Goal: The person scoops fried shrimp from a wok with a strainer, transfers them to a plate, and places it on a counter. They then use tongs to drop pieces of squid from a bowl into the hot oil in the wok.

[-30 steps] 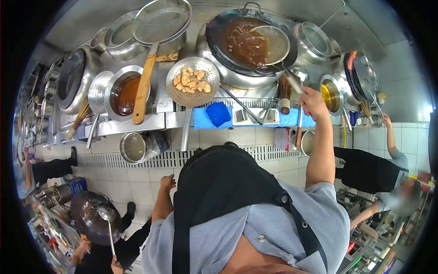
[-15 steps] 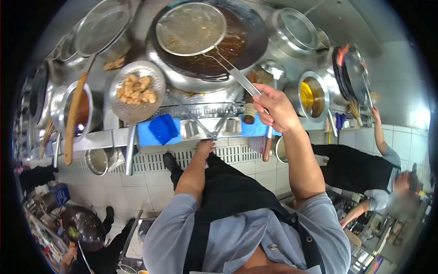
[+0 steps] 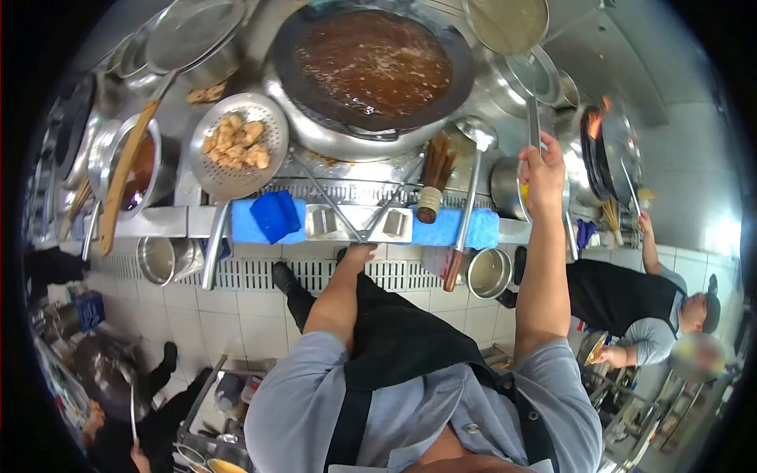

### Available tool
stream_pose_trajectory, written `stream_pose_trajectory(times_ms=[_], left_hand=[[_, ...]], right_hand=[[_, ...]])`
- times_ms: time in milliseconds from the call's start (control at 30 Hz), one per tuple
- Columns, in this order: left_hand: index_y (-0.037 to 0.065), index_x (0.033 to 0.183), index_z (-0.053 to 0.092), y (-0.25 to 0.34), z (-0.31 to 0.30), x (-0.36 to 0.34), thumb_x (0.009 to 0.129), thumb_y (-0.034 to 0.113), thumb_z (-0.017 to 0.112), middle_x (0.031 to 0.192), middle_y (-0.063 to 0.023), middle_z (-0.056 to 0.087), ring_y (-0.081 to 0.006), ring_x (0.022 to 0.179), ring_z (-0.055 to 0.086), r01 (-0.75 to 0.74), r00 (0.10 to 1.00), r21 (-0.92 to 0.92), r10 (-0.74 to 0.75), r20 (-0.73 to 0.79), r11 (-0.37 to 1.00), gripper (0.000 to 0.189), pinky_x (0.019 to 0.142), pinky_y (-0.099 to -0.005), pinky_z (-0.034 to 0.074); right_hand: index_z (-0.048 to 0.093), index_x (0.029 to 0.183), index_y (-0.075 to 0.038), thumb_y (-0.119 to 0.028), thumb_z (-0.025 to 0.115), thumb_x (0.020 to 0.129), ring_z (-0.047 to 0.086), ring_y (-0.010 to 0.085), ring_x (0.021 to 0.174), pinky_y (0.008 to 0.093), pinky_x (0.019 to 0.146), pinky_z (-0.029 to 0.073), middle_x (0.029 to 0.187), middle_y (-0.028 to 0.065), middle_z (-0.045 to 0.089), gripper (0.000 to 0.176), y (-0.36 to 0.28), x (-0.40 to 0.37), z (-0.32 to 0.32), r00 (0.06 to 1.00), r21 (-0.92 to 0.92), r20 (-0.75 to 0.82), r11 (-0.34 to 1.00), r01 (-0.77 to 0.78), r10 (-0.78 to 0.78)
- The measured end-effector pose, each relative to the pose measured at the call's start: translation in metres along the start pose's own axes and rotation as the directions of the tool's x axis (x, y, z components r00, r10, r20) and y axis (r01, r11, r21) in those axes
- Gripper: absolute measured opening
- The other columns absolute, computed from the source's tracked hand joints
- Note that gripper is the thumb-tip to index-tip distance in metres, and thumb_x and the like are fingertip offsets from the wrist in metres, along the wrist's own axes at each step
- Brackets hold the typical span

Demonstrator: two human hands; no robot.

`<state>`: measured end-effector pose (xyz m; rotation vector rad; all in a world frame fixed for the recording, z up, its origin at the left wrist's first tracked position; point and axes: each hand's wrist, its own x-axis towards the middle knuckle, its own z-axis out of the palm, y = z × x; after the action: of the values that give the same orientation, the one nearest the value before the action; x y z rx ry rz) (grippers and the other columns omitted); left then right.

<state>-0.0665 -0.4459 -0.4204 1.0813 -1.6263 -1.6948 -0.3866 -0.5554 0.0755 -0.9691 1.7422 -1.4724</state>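
Observation:
My right hand [image 3: 542, 177] is closed around the handle of a fine-mesh strainer [image 3: 506, 22], held out at upper right above a metal pot with a mesh-topped lid [image 3: 538, 72]. A large wok [image 3: 465, 72] of bubbling brown oil [image 3: 371, 63] sits on the burner. My left hand [image 3: 359, 255] is low at the stove's front edge, below where two metal rods [image 3: 364, 234] meet; its fingers look curled, but what they grip is hidden. Fried golden pieces [image 3: 234, 142] lie in a perforated ladle [image 3: 272, 169] to the left of the wok.
A ladle [image 3: 473, 169] and a bundled bamboo brush [image 3: 432, 177] lie right of the burner. Blue cloths [image 3: 272, 217] rest on the ledge. A wooden-handled strainer [image 3: 126, 181] spans a pot at left. Co-workers stand at far right [image 3: 607, 296] and lower left [image 3: 142, 441].
My right hand has moved the strainer from above the wok to the upper right, leaving the oil uncovered. My left hand stays at the stove edge.

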Motion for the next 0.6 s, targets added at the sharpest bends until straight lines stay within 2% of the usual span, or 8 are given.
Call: stream_pose_trajectory(times_ms=[67,100,167,233,267,300,367,600], left_hand=[[0.005,0.121,0.065,0.072,-0.045,-0.014,0.093,0.020,0.064,0.126,-0.0107,0.066,-0.0289,0.123,0.061,0.734,0.677,-0.083,-0.716,0.170,0.674,0.032,0.096,-0.0429,0.056],[0.006,0.110,0.069,0.016,-0.061,-0.044,0.087,0.028,0.067,0.116,-0.0171,0.069,-0.0327,0.117,0.064,0.386,0.908,0.120,-0.400,0.128,0.915,0.032,0.093,-0.0435,0.055],[0.009,0.102,0.071,0.049,-0.107,-0.089,0.086,0.032,0.065,0.111,-0.0217,0.069,-0.0369,0.113,0.064,0.523,0.845,0.271,-0.533,-0.041,0.808,0.028,0.092,-0.0440,0.054],[0.010,0.099,0.073,-0.035,-0.145,-0.158,0.085,0.033,0.065,0.113,-0.0208,0.069,-0.0387,0.113,0.064,0.415,0.894,0.672,-0.410,-0.179,0.613,0.028,0.094,-0.0464,0.052],[0.008,0.095,0.073,-0.029,-0.177,-0.187,0.084,0.034,0.065,0.112,-0.0234,0.068,-0.0421,0.110,0.063,0.149,0.929,0.853,-0.367,0.053,0.500,0.029,0.096,-0.0483,0.051],[0.010,0.096,0.074,0.025,-0.183,-0.217,0.085,0.030,0.063,0.104,-0.0222,0.070,-0.0410,0.105,0.066,0.737,0.656,0.186,-0.623,-0.425,0.649,0.026,0.094,-0.0492,0.052],[0.013,0.092,0.077,-0.010,-0.234,-0.281,0.087,0.028,0.066,0.104,-0.0178,0.072,-0.0368,0.108,0.066,0.264,0.903,0.875,-0.422,-0.076,0.406,0.019,0.094,-0.0473,0.053],[0.007,0.103,0.077,-0.012,-0.321,-0.389,0.091,0.030,0.064,0.115,-0.0195,0.072,-0.0361,0.111,0.066,0.504,0.754,0.801,-0.618,-0.224,0.324,0.029,0.096,-0.0464,0.054]], right_hand=[[0.055,0.129,-0.001,-0.010,0.056,0.095,0.052,0.0148,0.055,0.0303,0.048,0.044,0.082,0.0076,0.064,0.035,0.033,0.018,-0.003,0.978,-0.486,-0.150,0.872,0.057,-0.147],[0.055,0.129,-0.001,-0.010,0.056,0.095,0.052,0.0148,0.055,0.0303,0.048,0.044,0.082,0.0076,0.064,0.035,0.043,0.029,-0.005,0.981,-0.468,-0.122,0.880,0.077,-0.150],[0.056,0.129,-0.004,-0.010,0.053,0.095,0.050,0.0138,0.054,0.0294,0.046,0.041,0.079,0.0047,0.061,0.034,0.067,0.050,-0.020,0.988,-0.421,-0.152,0.904,-0.072,0.008],[0.058,0.128,-0.006,-0.011,0.051,0.095,0.049,0.0127,0.054,0.0286,0.045,0.038,0.075,0.0018,0.057,0.034,0.083,0.062,-0.022,0.968,-0.387,-0.176,0.892,-0.233,0.177],[0.059,0.128,-0.007,-0.012,0.050,0.095,0.048,0.0122,0.053,0.0281,0.044,0.037,0.073,0.0003,0.055,0.034,0.082,0.066,-0.012,0.949,-0.376,-0.186,0.874,-0.308,0.254],[0.059,0.128,-0.007,-0.012,0.050,0.095,0.048,0.0122,0.053,0.0281,0.044,0.037,0.073,0.0003,0.055,0.034,0.074,0.063,-0.001,0.951,-0.380,-0.169,0.873,-0.304,0.258],[0.059,0.129,-0.008,-0.011,0.051,0.097,0.043,0.0082,0.051,0.0253,0.042,0.033,0.073,-0.0017,0.052,0.033,0.035,0.045,0.020,0.972,-0.291,-0.177,0.936,-0.200,0.152],[0.053,0.137,-0.005,-0.012,0.049,0.105,0.035,0.0064,0.050,0.0231,0.044,0.028,0.072,-0.0020,0.044,0.034,-0.067,-0.054,0.243,0.881,0.404,0.451,0.849,-0.342,0.140]])
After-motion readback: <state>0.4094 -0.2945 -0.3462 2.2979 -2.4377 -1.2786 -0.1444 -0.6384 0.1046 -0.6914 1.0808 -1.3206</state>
